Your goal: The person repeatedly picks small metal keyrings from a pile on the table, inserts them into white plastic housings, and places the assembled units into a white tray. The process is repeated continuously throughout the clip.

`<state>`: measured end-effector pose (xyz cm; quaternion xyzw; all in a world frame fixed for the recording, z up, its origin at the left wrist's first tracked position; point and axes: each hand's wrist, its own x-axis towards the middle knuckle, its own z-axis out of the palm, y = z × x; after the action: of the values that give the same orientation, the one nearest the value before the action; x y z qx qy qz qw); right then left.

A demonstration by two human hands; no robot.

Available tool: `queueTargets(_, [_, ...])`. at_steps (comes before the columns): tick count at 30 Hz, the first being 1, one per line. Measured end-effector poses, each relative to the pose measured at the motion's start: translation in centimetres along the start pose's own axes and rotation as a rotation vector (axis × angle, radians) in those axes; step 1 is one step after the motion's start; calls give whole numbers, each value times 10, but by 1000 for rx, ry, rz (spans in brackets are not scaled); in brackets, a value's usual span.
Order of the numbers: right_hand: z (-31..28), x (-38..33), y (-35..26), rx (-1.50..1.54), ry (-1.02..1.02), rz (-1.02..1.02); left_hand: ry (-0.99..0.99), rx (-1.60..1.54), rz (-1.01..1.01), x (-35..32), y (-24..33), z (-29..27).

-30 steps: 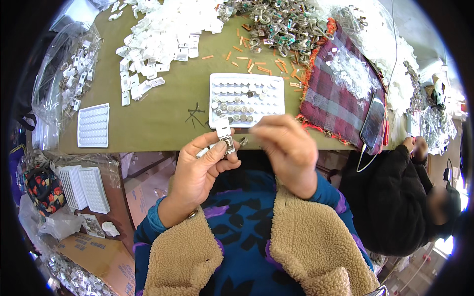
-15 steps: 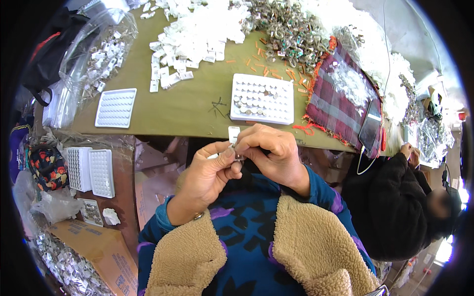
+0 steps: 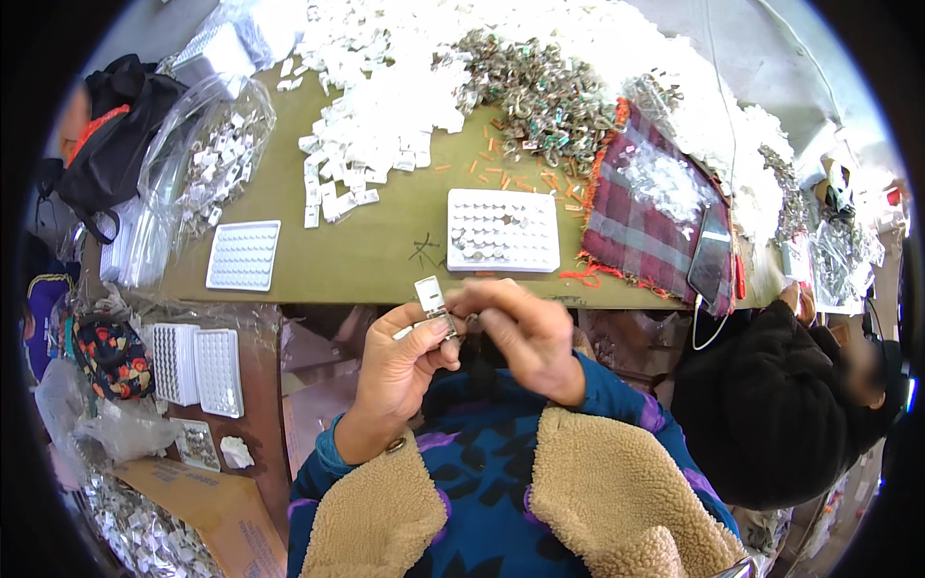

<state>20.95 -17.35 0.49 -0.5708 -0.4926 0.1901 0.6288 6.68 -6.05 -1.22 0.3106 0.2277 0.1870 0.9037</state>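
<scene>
You see a white tray (image 3: 243, 255) lying on the olive table (image 3: 385, 241), a plaid cloth (image 3: 646, 217) under a dark phone (image 3: 710, 267), and a black bag (image 3: 116, 144) far left.

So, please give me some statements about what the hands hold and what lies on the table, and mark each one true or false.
1. Both hands meet on a small white tag with a metal piece. True: the left hand and right hand pinch it together.
2. The white tray beyond the hands is completely empty. False: many of its cells hold small pieces.
3. A second white tray lies further left on the green table. True.
4. The dark phone lies on the bare table. False: it rests on a plaid cloth.
5. The hands rest flat on the table. False: they are raised at its near edge.
</scene>
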Motion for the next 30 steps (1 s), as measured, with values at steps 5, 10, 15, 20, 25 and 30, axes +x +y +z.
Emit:
queueTargets(5, [-1, 11, 3, 150, -45, 452, -25, 110, -51, 3, 2, 8])
queueTargets(10, [-3, 20, 6, 224, -142, 605, -18, 172, -119, 5, 0, 6])
queueTargets(15, [0, 22, 17, -212, -86, 259, -69, 110, -155, 16, -7, -8])
queueTargets(20, [-6, 25, 18, -84, -195, -74, -180, -381, -270, 19, -7, -21])
queueTargets(25, [-3, 23, 10, -351, -190, -394, -247, -383, -236, 18, -6, -22])
queueTargets(30, [-2, 21, 15, -419, -141, -579, -236, -355, -239, 15, -14, -22])
